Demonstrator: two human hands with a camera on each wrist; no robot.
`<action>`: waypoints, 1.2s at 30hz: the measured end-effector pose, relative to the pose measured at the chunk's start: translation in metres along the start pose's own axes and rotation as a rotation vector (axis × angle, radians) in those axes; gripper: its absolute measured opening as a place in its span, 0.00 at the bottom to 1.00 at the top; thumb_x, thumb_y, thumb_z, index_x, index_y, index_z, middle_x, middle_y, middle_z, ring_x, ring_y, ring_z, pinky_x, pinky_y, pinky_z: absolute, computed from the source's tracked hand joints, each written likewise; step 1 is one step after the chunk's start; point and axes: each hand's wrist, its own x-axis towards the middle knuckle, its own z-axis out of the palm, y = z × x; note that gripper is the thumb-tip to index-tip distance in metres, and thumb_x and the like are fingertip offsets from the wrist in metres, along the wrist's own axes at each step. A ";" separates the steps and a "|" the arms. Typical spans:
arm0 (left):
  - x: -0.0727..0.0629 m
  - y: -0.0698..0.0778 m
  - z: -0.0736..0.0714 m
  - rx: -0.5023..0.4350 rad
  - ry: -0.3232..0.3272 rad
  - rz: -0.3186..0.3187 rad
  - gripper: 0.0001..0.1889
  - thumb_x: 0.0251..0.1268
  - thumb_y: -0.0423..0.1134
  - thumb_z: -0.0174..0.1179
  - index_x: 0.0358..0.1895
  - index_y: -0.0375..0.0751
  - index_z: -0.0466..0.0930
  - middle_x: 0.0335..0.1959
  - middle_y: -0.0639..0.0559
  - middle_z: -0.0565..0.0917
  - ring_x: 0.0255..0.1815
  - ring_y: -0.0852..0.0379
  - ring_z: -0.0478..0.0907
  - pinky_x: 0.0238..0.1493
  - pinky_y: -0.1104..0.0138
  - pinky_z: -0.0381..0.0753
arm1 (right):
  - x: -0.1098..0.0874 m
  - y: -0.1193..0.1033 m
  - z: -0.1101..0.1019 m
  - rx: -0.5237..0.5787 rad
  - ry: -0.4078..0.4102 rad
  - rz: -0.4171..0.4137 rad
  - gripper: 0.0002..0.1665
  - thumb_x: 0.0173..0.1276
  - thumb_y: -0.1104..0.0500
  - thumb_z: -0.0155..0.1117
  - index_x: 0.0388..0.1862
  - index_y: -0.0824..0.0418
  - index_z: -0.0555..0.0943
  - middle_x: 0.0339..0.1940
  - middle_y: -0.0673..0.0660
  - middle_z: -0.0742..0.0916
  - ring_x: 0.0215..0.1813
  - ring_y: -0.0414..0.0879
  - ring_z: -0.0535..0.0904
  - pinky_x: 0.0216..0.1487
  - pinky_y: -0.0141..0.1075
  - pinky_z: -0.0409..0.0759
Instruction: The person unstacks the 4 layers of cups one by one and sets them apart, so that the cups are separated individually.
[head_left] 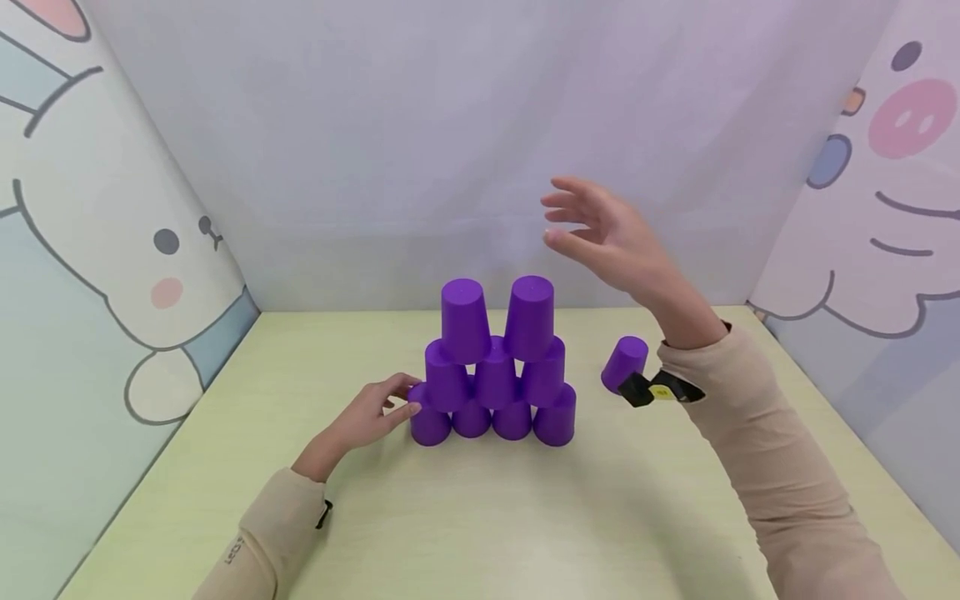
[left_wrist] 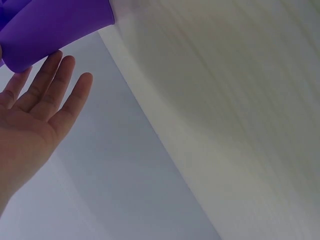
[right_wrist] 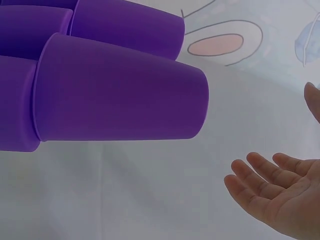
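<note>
Purple cups stand upside down in a stacked wall: several in the bottom row, three in the middle row (head_left: 495, 375), and two on top, a left upper cup (head_left: 465, 323) and a right upper cup (head_left: 530, 321). My left hand (head_left: 372, 412) is at the bottom-left cup (head_left: 431, 423); in the left wrist view its fingers (left_wrist: 45, 95) are extended and touch the cup's side. Above and right of the stack, my right hand (head_left: 603, 237) hangs in the air, fingers spread and slightly bent, holding nothing. The right wrist view shows it apart from the right upper cup (right_wrist: 122, 90).
A single purple cup (head_left: 627, 360) stands on the table to the right of the stack, partly covered by the strap (head_left: 660, 389) on my right wrist. Behind the pale table (head_left: 480, 525) rises a grey-white backdrop (head_left: 375, 167), with cartoon-printed panels at both sides.
</note>
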 end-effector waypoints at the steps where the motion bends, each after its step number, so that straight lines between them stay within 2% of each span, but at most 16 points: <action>1: 0.000 0.000 0.000 0.000 -0.002 0.000 0.14 0.65 0.40 0.55 0.51 0.38 0.72 0.44 0.47 0.80 0.44 0.49 0.77 0.40 0.55 0.76 | 0.001 0.000 0.001 -0.001 -0.003 -0.002 0.36 0.63 0.55 0.61 0.68 0.56 0.59 0.62 0.55 0.73 0.61 0.48 0.69 0.60 0.42 0.66; 15: -0.002 -0.001 0.000 -0.003 -0.001 0.000 0.15 0.65 0.41 0.54 0.51 0.38 0.72 0.44 0.48 0.80 0.45 0.50 0.77 0.40 0.56 0.76 | 0.003 0.010 0.013 -0.063 -0.071 -0.020 0.38 0.62 0.57 0.63 0.68 0.59 0.59 0.61 0.57 0.73 0.61 0.50 0.69 0.59 0.43 0.66; 20: -0.003 -0.001 -0.001 0.002 0.000 -0.001 0.14 0.65 0.41 0.54 0.51 0.38 0.72 0.44 0.48 0.80 0.45 0.50 0.77 0.40 0.57 0.76 | 0.000 0.018 0.018 -0.117 -0.134 -0.018 0.40 0.58 0.55 0.67 0.67 0.59 0.61 0.61 0.56 0.73 0.61 0.49 0.69 0.58 0.43 0.67; 29: -0.003 0.000 -0.002 -0.006 0.006 0.002 0.15 0.65 0.40 0.55 0.51 0.38 0.71 0.45 0.47 0.80 0.45 0.49 0.77 0.40 0.51 0.75 | -0.004 0.033 0.025 -0.196 -0.287 -0.004 0.38 0.56 0.55 0.69 0.64 0.64 0.66 0.60 0.59 0.75 0.60 0.49 0.70 0.57 0.43 0.68; 36: -0.004 0.000 -0.003 0.002 0.005 -0.005 0.15 0.65 0.40 0.55 0.51 0.39 0.71 0.44 0.47 0.80 0.45 0.49 0.77 0.40 0.54 0.76 | -0.006 0.035 0.027 -0.216 -0.327 0.000 0.36 0.54 0.59 0.70 0.61 0.67 0.69 0.55 0.59 0.77 0.54 0.49 0.74 0.55 0.41 0.71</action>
